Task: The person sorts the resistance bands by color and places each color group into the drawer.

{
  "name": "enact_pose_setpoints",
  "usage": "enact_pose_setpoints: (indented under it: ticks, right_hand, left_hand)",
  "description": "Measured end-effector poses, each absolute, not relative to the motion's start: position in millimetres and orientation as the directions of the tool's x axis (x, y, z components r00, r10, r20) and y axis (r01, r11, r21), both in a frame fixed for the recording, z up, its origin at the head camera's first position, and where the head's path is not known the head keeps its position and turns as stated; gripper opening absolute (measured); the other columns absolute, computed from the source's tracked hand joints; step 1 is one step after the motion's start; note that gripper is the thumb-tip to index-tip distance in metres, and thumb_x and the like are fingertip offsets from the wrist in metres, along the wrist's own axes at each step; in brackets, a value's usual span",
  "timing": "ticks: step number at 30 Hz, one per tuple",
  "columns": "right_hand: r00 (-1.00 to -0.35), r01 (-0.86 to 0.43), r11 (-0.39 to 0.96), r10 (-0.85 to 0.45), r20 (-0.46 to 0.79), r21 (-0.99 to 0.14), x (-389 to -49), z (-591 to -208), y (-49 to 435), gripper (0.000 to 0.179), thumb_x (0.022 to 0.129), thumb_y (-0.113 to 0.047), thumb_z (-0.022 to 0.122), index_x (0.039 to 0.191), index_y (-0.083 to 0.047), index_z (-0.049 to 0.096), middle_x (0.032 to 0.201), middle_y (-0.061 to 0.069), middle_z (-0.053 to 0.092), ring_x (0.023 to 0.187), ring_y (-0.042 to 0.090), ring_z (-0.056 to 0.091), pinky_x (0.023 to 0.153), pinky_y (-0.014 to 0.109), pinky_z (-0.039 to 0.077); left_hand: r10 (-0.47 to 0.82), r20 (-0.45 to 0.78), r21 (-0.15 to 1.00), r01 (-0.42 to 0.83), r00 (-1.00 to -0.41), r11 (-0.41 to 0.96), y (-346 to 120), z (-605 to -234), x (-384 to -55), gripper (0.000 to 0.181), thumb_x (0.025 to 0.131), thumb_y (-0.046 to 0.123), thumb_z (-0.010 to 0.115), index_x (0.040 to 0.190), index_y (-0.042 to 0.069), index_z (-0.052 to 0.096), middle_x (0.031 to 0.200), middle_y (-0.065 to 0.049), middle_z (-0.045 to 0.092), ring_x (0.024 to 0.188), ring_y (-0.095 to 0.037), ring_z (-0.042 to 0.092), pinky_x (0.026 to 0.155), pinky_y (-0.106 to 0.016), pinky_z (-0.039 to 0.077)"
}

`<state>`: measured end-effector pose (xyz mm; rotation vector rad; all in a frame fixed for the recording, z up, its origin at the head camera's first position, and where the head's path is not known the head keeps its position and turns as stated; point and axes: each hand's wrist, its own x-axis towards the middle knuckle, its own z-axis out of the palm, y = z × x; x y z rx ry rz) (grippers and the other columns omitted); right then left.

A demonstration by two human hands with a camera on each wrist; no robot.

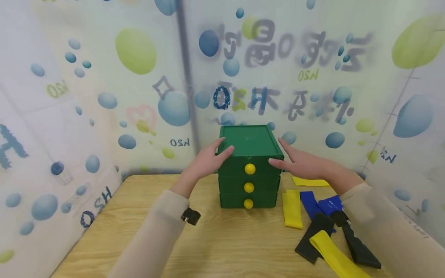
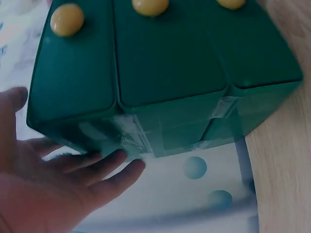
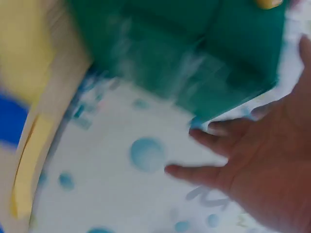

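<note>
A green three-drawer box (image 1: 248, 181) with round yellow knobs stands on the wooden table, its drawers closed. My left hand (image 1: 208, 157) is at the box's upper left side, fingers extended; in the left wrist view the fingertips (image 2: 131, 170) lie along the side wall, near strips of clear tape. On the opposite side, my right hand (image 1: 300, 163) has its fingers spread by the upper right edge. The right wrist view shows a gap between some of those fingers and the box wall. Neither hand has anything in its grasp.
Right of the box lie yellow strips (image 1: 292, 208), blue strips (image 1: 310, 204) and black strips (image 1: 314, 237), partly overlapping under my right forearm. A patterned curtain (image 1: 139, 96) hangs behind the wooden table (image 1: 205, 247) and along its sides.
</note>
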<state>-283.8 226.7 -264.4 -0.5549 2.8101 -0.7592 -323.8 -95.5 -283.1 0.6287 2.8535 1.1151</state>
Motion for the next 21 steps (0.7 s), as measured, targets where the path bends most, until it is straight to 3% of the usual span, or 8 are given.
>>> enact_pose_setpoints:
  ticks: [3,6,8,11,13,16,21]
  right_hand:
    - [-0.93,-0.342,0.821,-0.364,0.041,-0.457,-262,-266,211,0.108,0.102,-0.072,0.051,0.172,-0.016,-0.01,0.179,0.023,0.002,0.162,0.054,0.015,0.126,0.075,0.02]
    - [-0.934,-0.356,0.846,-0.304,0.188,-0.397,-239,-270,191,0.101,0.102,-0.066,0.059,0.173,-0.016,0.007,0.178,0.024,0.011,0.161,0.053,0.019,0.124,0.076,0.024]
    - [-0.921,-0.356,0.853,-0.25,0.299,-0.382,-228,-276,176,0.089,0.103,-0.057,0.064,0.17,-0.014,0.025,0.174,0.025,0.025,0.158,0.052,0.029,0.123,0.074,0.03]
    - [-0.894,-0.356,0.815,-0.154,0.42,-0.458,-220,-290,154,0.066,0.103,-0.042,0.07,0.156,-0.008,0.05,0.156,0.021,0.053,0.145,0.045,0.048,0.117,0.066,0.045]
    - [-0.898,-0.341,0.756,-0.085,0.433,-0.559,-219,-300,143,0.054,0.103,-0.038,0.071,0.145,-0.007,0.059,0.137,0.016,0.067,0.129,0.037,0.06,0.108,0.058,0.054]
    - [-0.931,-0.277,0.635,0.007,0.364,-0.721,-223,-313,130,0.047,0.103,-0.041,0.07,0.139,-0.01,0.063,0.12,0.01,0.075,0.111,0.028,0.069,0.096,0.049,0.06]
    - [-0.95,-0.213,0.509,0.091,0.299,-0.834,-235,-330,121,0.044,0.103,-0.043,0.07,0.137,-0.015,0.064,0.116,0.009,0.078,0.104,0.024,0.075,0.09,0.042,0.063]
  left_hand:
    - [0.422,0.023,0.722,0.307,-0.906,0.62,-99,-279,-337,0.087,0.107,0.063,0.049,0.173,0.025,0.008,0.181,-0.007,0.014,0.164,-0.037,0.027,0.13,-0.062,0.03]
    - [0.452,-0.052,0.766,0.255,-0.89,0.59,-102,-277,-347,0.095,0.104,0.064,0.055,0.173,0.031,0.0,0.182,-0.002,0.004,0.166,-0.035,0.02,0.129,-0.063,0.03]
    - [0.446,-0.081,0.78,0.222,-0.892,0.585,-103,-276,-350,0.099,0.101,0.066,0.059,0.172,0.033,-0.003,0.182,-0.001,0.001,0.167,-0.034,0.019,0.127,-0.063,0.034]
    - [0.429,-0.122,0.795,0.171,-0.895,0.583,-101,-276,-352,0.108,0.097,0.071,0.061,0.171,0.037,-0.009,0.182,0.001,-0.003,0.167,-0.034,0.019,0.122,-0.063,0.042]
    - [0.416,-0.14,0.808,0.139,-0.899,0.573,-98,-277,-351,0.112,0.094,0.075,0.063,0.17,0.039,-0.012,0.182,0.002,-0.006,0.165,-0.035,0.023,0.116,-0.063,0.048]
    - [0.402,-0.153,0.832,0.102,-0.903,0.546,-94,-278,-350,0.116,0.092,0.075,0.067,0.169,0.042,-0.014,0.182,0.003,-0.008,0.164,-0.037,0.026,0.108,-0.065,0.054]
    - [0.408,-0.169,0.845,0.081,-0.897,0.528,-93,-280,-351,0.116,0.092,0.07,0.069,0.169,0.044,-0.014,0.182,0.001,-0.008,0.164,-0.037,0.026,0.104,-0.066,0.056]
